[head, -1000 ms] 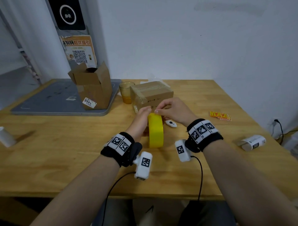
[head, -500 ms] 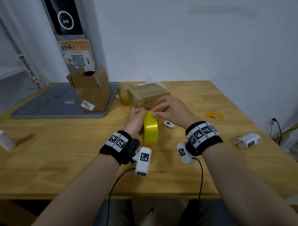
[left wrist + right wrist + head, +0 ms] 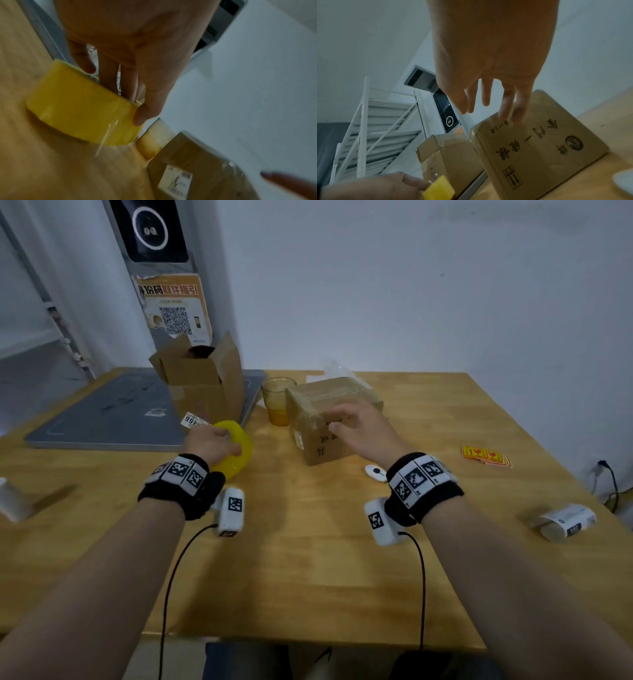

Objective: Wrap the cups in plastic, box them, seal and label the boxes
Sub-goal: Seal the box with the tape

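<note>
Sealed brown cardboard box [image 3: 334, 419] mid-table, directly ahead of right hand [image 3: 363, 428] — fingers spread, tips touching its top edge, nothing gripped. Left hand [image 3: 210, 441] well apart to the left, clutching yellow tape roll [image 3: 236, 450] low over wooden table [image 3: 308, 559] — right is nearer

Yellow tape roll [image 3: 236, 448], brown printed box [image 3: 329, 419], amber cup [image 3: 277, 400], tan wooden table [image 3: 308, 559].

A grey mat [image 3: 102, 419] lies at the worktop's [image 3: 308, 570] upper left. A small white oval device [image 3: 375, 473] sits near centre. A QR poster [image 3: 173, 308] hangs upper left; white stairs [image 3: 373, 121] show behind.
</note>
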`<state>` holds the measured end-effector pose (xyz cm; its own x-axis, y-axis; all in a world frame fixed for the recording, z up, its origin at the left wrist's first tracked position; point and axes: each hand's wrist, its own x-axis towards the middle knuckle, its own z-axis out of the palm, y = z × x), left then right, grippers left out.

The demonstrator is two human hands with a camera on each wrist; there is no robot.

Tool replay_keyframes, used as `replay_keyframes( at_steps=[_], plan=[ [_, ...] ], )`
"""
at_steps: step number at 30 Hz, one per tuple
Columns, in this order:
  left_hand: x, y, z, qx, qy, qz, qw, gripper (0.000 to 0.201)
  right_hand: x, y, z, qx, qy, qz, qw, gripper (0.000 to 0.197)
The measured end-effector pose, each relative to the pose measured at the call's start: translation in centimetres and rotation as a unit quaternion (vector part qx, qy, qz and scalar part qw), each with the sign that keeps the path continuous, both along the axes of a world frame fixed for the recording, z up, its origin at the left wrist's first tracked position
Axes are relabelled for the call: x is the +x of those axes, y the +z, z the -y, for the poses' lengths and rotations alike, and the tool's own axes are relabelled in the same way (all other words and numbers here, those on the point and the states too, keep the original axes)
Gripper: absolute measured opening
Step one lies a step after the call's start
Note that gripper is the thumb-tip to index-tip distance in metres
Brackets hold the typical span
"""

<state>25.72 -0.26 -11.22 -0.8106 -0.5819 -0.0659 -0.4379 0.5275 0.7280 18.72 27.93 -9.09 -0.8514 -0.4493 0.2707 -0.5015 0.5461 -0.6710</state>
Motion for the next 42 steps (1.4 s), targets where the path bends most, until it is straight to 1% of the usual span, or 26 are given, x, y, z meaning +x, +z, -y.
replay_keyframes(
  at_steps=[1, 2, 3, 5, 7, 8, 9, 11, 12, 13, 15, 17, 19, 21, 25, 26, 29, 31, 34, 36, 38, 40, 42],
  plan=[
    [-0.5, -0.5, 0.2, -0.028, -0.017, 0.026, 0.999, 0.045, -0.3, 0.0, 0.6, 0.005, -0.007, -0.010, 1.000, 0.033],
    [-0.8, -1.0, 0.3, -0.048, -0.032, 0.051, 0.997, 0.029, -0.6, 0.0, 1.2, 0.016, -0.016, -0.021, 1.000, 0.037],
    [-1.2, -1.6, 0.3, -0.058, -0.043, 0.067, 0.995, 0.022, -0.8, -0.1, 1.6, 0.025, -0.024, -0.023, 0.999, 0.040],
    [-1.9, -2.4, 0.4, -0.057, -0.058, 0.086, 0.993, 0.034, -1.2, -0.8, 2.3, 0.031, -0.021, -0.007, 0.999, 0.046],
    [-2.7, -2.1, 0.2, -0.068, -0.060, 0.095, 0.991, 0.029, -1.9, -1.9, 2.9, 0.036, -0.019, 0.010, 0.999, 0.046],
    [-3.2, -1.8, 0.0, -0.075, -0.053, 0.071, 0.993, 0.026, -2.2, -2.3, 3.0, 0.034, -0.020, 0.009, 0.999, 0.045],
    [-3.6, -1.3, -0.5, -0.080, -0.038, 0.021, 0.996, 0.029, -2.5, -2.7, 3.1, 0.028, -0.025, 0.006, 0.999, 0.042],
    [-4.8, 0.0, -1.9, -0.027, -0.027, -0.106, 0.994, 0.030, -2.9, -3.3, 3.1, 0.007, -0.037, -0.007, 0.999, 0.037],
    [-5.6, 0.6, -2.7, 0.022, -0.033, -0.148, 0.988, 0.028, -3.1, -3.4, 3.1, 0.000, -0.044, -0.019, 0.999, 0.034],
    [-6.3, 1.0, -3.6, 0.076, -0.041, -0.173, 0.981, 0.029, -3.2, -3.6, 3.0, -0.004, -0.051, -0.034, 0.998, 0.032],
    [-7.8, 1.2, -5.0, 0.173, -0.061, -0.189, 0.965, 0.041, -3.4, -3.9, 2.9, -0.007, -0.056, -0.060, 0.997, 0.030],
    [-9.0, 0.7, -5.8, 0.215, -0.084, -0.188, 0.955, 0.055, -3.8, -3.9, 2.8, -0.022, -0.057, -0.056, 0.997, 0.029],
    [-9.9, 0.1, -6.5, 0.235, -0.104, -0.184, 0.949, 0.061, -4.4, -3.6, 2.4, -0.063, -0.049, -0.030, 0.996, 0.021],
    [-10.4, -0.3, -7.0, 0.240, -0.105, -0.188, 0.947, 0.060, -5.2, -3.3, 1.7, -0.103, -0.042, -0.003, 0.994, 0.013],
    [-10.8, -0.5, -6.8, 0.235, -0.070, -0.198, 0.949, 0.063, -6.1, -2.8, 0.4, -0.131, -0.048, 0.012, 0.990, 0.023],
    [-10.8, -0.6, -6.6, 0.231, -0.060, -0.196, 0.951, 0.058, -6.4, -2.8, 0.1, -0.136, -0.052, 0.014, 0.989, 0.026],
    [-10.2, -0.6, -7.2, 0.234, -0.062, -0.199, 0.950, 0.027, -7.3, -2.7, -0.7, -0.157, -0.073, 0.025, 0.985, 0.032],
    [-9.9, -0.8, -8.7, 0.238, -0.079, -0.189, 0.949, 0.026, -7.9, -2.5, -1.5, -0.174, -0.092, 0.042, 0.980, 0.028],
    [-10.0, -1.6, -11.2, 0.276, -0.090, -0.181, 0.940, 0.034, -8.4, -2.5, -2.8, -0.218, -0.139, 0.074, 0.963, 0.024],
    [-10.4, -1.8, -12.9, 0.272, -0.087, -0.186, 0.940, 0.048, -8.8, -3.0, -3.3, -0.260, -0.163, 0.086, 0.948, 0.031],
    [-10.7, -2.0, -14.0, 0.245, -0.075, -0.201, 0.945, 0.057, -8.8, -3.6, -3.3, -0.290, -0.170, 0.111, 0.935, 0.048],
    [-11.1, -2.1, -14.6, 0.247, -0.068, -0.211, 0.943, 0.052, -8.5, -3.8, -3.0, -0.298, -0.163, 0.131, 0.932, 0.069],
    [-11.4, -2.4, -15.2, 0.241, -0.064, -0.210, 0.946, 0.048, -8.2, -3.8, -2.6, -0.301, -0.151, 0.130, 0.933, 0.085]
  ],
)
